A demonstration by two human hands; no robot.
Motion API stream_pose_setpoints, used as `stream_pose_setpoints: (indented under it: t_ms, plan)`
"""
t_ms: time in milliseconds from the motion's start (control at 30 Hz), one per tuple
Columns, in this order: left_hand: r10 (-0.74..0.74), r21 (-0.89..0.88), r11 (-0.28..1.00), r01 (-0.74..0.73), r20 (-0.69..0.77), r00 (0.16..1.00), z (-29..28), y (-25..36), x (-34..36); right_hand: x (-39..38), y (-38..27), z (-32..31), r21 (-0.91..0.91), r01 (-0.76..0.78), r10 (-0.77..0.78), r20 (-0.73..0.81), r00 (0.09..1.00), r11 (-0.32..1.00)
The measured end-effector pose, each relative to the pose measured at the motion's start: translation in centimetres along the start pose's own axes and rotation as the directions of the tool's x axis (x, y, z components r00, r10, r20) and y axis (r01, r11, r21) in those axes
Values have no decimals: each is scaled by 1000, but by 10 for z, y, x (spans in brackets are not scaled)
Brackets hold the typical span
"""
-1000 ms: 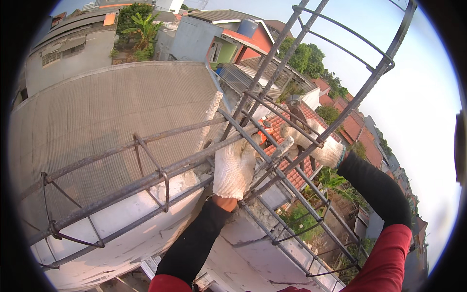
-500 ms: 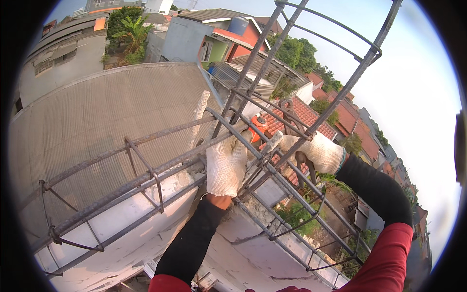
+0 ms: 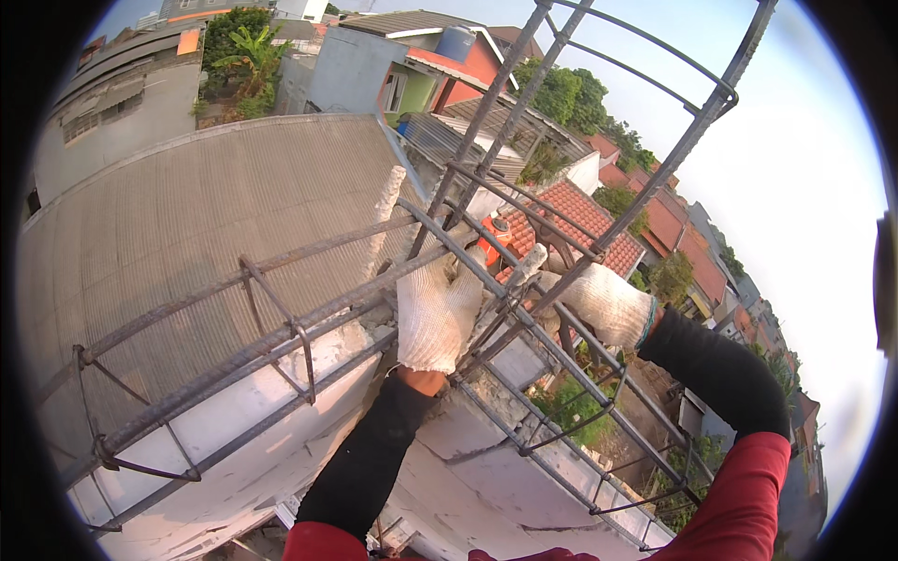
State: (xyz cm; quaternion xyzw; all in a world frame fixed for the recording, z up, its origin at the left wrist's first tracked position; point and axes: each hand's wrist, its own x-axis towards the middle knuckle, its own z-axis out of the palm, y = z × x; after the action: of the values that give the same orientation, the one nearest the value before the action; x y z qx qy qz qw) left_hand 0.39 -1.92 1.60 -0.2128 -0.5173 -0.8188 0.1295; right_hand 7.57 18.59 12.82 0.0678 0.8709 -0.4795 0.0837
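Rebar corner joint sits ahead of the operator, between the gloved hands, where horizontal bars meet the vertical bars. Left hand lies against the joint from the near side; its fingertips are partly hidden by the bars, so whether they have hold of a bar or of the orange object just beyond cannot be told. Right hand is curled around a dark metal hand tool, which shows above and below the glove; the spread of the tool's jaws cannot be read.

Step in hand, as judged: close tool work at the joint, left hand steadying, right hand positioning. The next move appears to call for a firm left hand and a small, controlled turn of the right wrist.

Clearance: the right-hand upright and the cross ties limit travel inward and upward. Freer room lies to the right, outside the cage. The white wall runs beneath; ground lies well below on the right, so a dropped tool could fall past the edge.
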Motion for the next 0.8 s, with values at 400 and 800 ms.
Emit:
stream_pose_setpoints:
  t_ms: [400,800]
  plan:
    - [-127,-92,987,134,73,989,10,13,-3,79,-4,-23,-180,421,-388,190,902,889]
    - [-7,-125,992,8,7,1000,5,-14,2,28,-81,-23,-154,265,-286,-136,948,952]
